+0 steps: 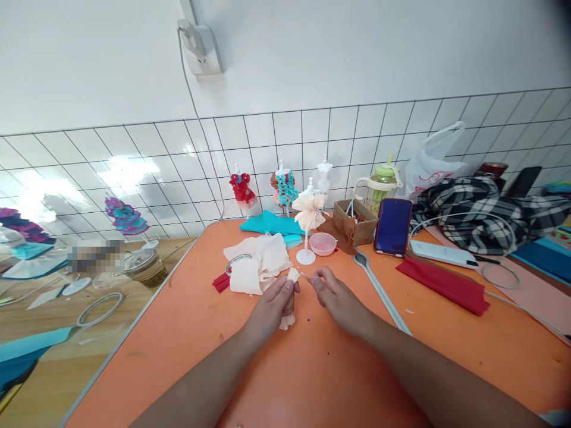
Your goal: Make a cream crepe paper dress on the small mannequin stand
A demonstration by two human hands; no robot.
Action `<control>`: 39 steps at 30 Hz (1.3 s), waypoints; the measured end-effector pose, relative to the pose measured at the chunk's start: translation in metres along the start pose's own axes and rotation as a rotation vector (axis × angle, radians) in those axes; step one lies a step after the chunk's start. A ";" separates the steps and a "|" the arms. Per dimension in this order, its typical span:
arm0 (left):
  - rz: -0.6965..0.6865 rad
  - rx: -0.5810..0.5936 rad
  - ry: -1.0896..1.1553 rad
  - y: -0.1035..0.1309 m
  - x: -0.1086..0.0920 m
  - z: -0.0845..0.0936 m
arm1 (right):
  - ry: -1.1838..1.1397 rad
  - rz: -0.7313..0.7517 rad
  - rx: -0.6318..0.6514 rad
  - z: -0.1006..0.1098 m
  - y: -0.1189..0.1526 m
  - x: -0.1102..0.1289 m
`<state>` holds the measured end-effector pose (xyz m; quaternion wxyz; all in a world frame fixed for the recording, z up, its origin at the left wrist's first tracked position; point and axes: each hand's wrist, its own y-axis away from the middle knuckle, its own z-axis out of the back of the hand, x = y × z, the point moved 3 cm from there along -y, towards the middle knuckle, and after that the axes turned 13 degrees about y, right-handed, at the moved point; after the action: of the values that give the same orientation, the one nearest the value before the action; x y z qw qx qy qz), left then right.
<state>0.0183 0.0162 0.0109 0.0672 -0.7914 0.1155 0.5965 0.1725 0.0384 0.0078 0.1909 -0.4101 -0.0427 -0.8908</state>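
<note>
My left hand [277, 302] pinches a small gathered piece of cream crepe paper [293, 274], and a loose strip of it hangs below the fingers. Just to the right, my right hand [333, 294] is closed on a thin stick-like thing [306, 277] whose tip points at the paper; its kind is too small to tell. Behind the hands stands a small white dress form [306, 257] wearing a pleated cream paper skirt [309, 211]. Crumpled cream crepe paper [267, 255] lies left of it, with a ring-shaped roll [238, 261] on top. A pink bowl [323, 244] sits beside the form.
Several dressed mini forms, one in red [242, 189], line the tiled wall. A cardboard box [357, 223], a phone [393, 227], scissors-like grey metal tool [379, 285], red paper [444, 285], a power bank [444, 254] and a plaid cloth [482, 220] occupy the right side.
</note>
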 end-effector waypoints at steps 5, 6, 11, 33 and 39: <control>-0.037 0.012 0.007 0.002 -0.002 -0.004 | -0.060 -0.014 0.007 -0.010 0.012 0.011; -0.037 0.012 -0.004 0.001 -0.001 -0.003 | -0.058 -0.017 0.008 -0.009 0.013 0.011; -0.023 0.021 -0.078 0.000 0.003 0.001 | 0.004 -0.039 0.017 -0.003 0.013 0.012; 0.047 0.183 0.050 -0.001 0.008 0.001 | -0.368 -0.049 0.147 -0.010 0.008 0.009; 0.083 0.245 0.089 -0.001 0.008 0.003 | -0.250 0.007 0.134 0.000 0.009 0.011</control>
<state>0.0174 0.0173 0.0024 0.1335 -0.7976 0.2230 0.5443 0.1695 0.0263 0.0148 0.2139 -0.5044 -0.1241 -0.8273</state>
